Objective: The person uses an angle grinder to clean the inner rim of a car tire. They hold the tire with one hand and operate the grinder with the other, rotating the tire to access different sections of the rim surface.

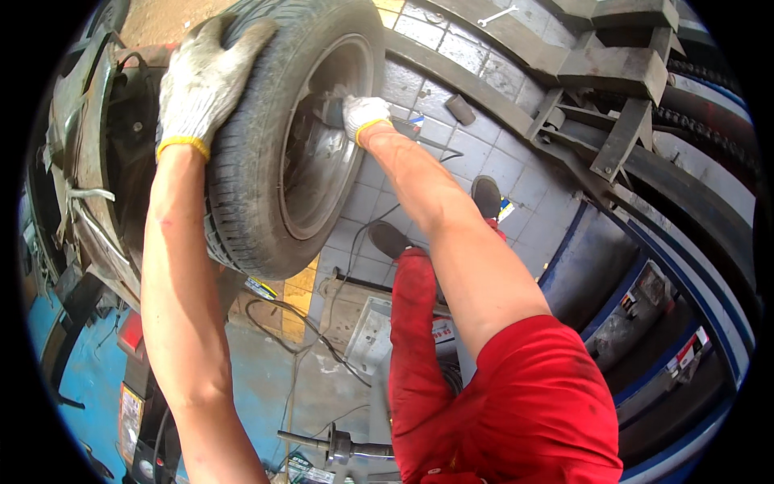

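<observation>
Nearest, red trousers (pixel 419 339) and shoes stood on the tiled floor (pixel 484 153). Farther up, the left hand (pixel 197 89) lay spread, fingers open, flat on the tyre (pixel 250 161), steadying it. The right hand (pixel 363 117) was curled shut round a tool (pixel 326 109) at the rim's (pixel 322 153) centre (which tool was unclear). The wheel appeared seated at the car's arch (pixel 105 161); whether fully fastened could not be told.

head view | looks down, close on tyre (pixel 266 161) (fisheye, single)
</observation>
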A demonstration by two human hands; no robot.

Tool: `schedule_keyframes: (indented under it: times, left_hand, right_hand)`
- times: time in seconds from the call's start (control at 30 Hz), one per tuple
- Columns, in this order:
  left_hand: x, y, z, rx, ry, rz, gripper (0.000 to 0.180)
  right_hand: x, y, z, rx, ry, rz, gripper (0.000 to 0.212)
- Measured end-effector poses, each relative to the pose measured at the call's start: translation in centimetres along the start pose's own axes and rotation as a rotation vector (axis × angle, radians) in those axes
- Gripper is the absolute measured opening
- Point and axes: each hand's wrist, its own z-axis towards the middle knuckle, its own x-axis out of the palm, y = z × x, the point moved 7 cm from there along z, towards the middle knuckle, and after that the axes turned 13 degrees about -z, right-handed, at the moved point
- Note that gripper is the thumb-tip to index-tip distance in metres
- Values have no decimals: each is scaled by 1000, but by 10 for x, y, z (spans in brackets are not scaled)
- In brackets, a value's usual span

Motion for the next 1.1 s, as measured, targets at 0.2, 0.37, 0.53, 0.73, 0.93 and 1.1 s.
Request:
schedule_keyframes:
  times: [0.2, 0.37, 0.53, 0.73, 0.93, 1.1]
  left_hand:
    - [-2, 12, 5, 39, -20, -19, 87]
    - [-5, 17, 3, -1, -2, -57, 87]
    - [-1, 1, 9, 44, -7, -78, 86]
    - [-3, 8, 4, -31, 17, -62, 87]
    - [-2, 19, 10, -16, 8, -21, 89]
    - [-1, 10, 11, 3, -4, -27, 89]
  right_hand:
    - [-20, 13, 16, 6, -45, -13, 33]
    - [-18, 28, 18, 10, -26, -15, 35]
    - [-6, 27, 42, 28, -28, -134, 33]
    - [-5, 41, 34, 13, 53, -116, 37]
    - [-19, 44, 22, 27, 53, -98, 32]
    - [-8, 35, 20, -61, 144, -106, 35]
